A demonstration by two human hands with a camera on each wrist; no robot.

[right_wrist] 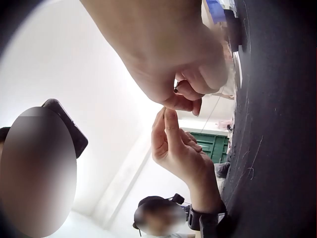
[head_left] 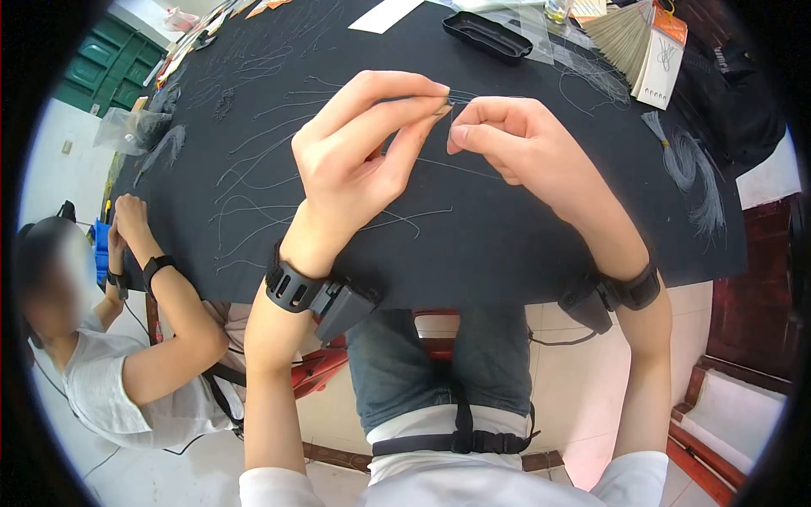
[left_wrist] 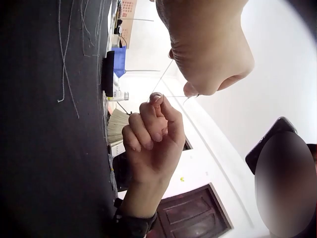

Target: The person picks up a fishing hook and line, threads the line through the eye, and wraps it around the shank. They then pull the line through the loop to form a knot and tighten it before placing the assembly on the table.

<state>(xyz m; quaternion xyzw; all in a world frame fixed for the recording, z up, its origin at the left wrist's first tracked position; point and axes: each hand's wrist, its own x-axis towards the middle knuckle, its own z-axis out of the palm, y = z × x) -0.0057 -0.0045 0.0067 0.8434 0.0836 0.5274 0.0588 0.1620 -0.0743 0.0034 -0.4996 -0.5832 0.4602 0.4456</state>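
Above the black table, both hands meet around a fine grey thread. My left hand pinches it between bunched fingertips; a small, thin curved piece shows at those fingertips in the left wrist view. Close by on the right, my right hand grips the thread between thumb and curled forefinger, its other fingers folded in. A short stretch of thread runs taut between the hands in the left wrist view. The pinched ends are hidden by the fingers.
Loose grey strands lie on the table, some under the hands. A bundle of strands lies at right, near a fan of cards and a black bag. A black case stands behind. Another person sits at left.
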